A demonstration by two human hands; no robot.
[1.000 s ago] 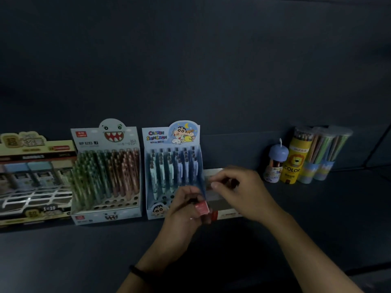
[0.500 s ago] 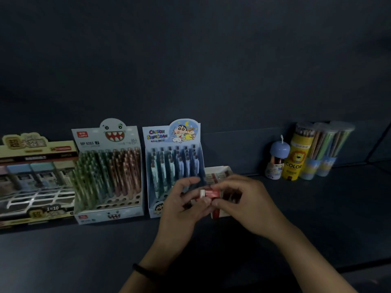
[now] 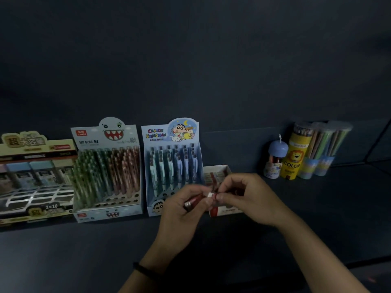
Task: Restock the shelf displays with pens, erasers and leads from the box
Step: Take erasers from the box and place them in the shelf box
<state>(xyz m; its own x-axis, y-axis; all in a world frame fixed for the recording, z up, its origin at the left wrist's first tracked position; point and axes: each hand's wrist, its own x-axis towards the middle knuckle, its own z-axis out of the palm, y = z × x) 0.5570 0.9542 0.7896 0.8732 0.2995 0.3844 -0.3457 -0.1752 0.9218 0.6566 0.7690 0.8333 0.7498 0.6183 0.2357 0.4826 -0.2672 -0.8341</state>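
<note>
Pinching a small red pack (image 3: 193, 202) between them, both hands' fingers (image 3: 208, 201) close above the dim, dark shelf (image 3: 317, 218).

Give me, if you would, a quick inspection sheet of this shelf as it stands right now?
Surface: dark shelf, dimly lit, bare in front.
Job's things: shark pen display, nearly full, front holes empty; cartoon pen display with empty front holes; low red-and-white box behind the hands; small red packet held between both hands.
Clutter: eraser display at far left; blue-capped tube, yellow lion tube and clear pencil tubes at right.
Grippers: left hand grips the packet; right hand pinches its white end.
Cables: nothing seen.
Surroundings: plain dark back wall.
</note>
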